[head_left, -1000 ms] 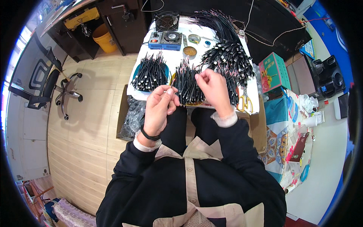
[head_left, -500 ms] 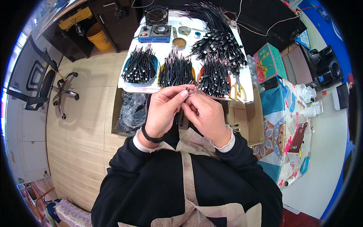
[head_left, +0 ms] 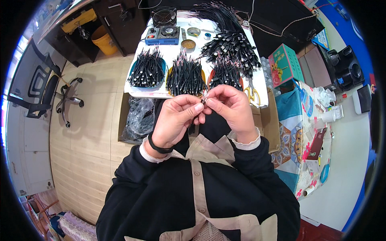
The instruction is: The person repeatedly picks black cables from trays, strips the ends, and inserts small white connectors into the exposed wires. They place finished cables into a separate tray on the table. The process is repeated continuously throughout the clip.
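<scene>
In front of my chest both hands are pinched together, fingertips nearly touching. Between the thumb and fingers of my left hand (head_left: pixel 177 118) is a short black cable (head_left: pixel 203 101) with thin bare wires at its end. My right hand (head_left: pixel 233 112) pinches the wire end of that same cable. Most of the cable is hidden behind the fingers. Just beyond the hands, along the near table edge, stand three bunches of short black cables: one in a blue tray (head_left: pixel 138 83), one in a yellow tray (head_left: pixel 169 78) and one in a red tray (head_left: pixel 210 76).
A larger cable pile (head_left: pixel 233 46) covers the table's far right. Farther back are a blue heating device (head_left: pixel 163 38), a fan (head_left: pixel 164 17), a round tin (head_left: pixel 188 44) and a small spool (head_left: pixel 207 36). Yellow-handled scissors (head_left: pixel 253 95) lie right. Below sits a cardboard box (head_left: pixel 123 120) with plastic bags.
My right hand has shifted slightly right and up, its thumb and forefinger now pinching at the wire end. My left hand stays nearly in place, still gripping the cable.
</scene>
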